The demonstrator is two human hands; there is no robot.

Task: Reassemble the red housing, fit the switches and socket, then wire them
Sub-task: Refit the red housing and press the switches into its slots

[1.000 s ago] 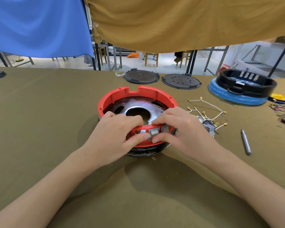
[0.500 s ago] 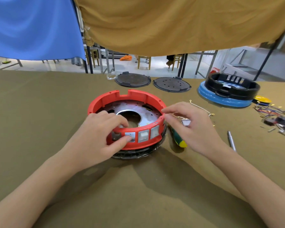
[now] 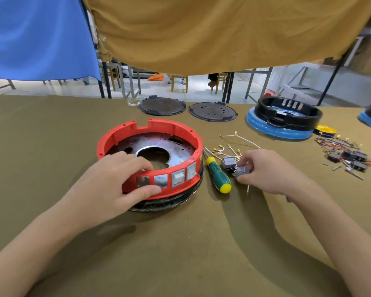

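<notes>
The red ring housing (image 3: 169, 129) sits on a black base in the middle of the table, with a metal plate (image 3: 176, 150) inside. Two grey switches (image 3: 183, 175) fill its front-right openings; two openings to their left show bare metal. My left hand (image 3: 118, 181) grips the housing's front wall, fingers inside, thumb outside. My right hand (image 3: 270, 171) pinches a loose grey switch (image 3: 241, 172) on the table to the right. Another loose switch (image 3: 229, 163) lies beside it among white wires (image 3: 240, 138).
A green and yellow screwdriver (image 3: 217, 173) lies between the housing and my right hand. Two black round lids (image 3: 212, 111) lie at the back. A black ring on a blue base (image 3: 283, 118) stands back right, with coloured wires and black switches (image 3: 347, 155) at the far right.
My right hand has left the housing and moved right to the loose switches, where it now pinches one. My left hand stays on the housing's front wall.
</notes>
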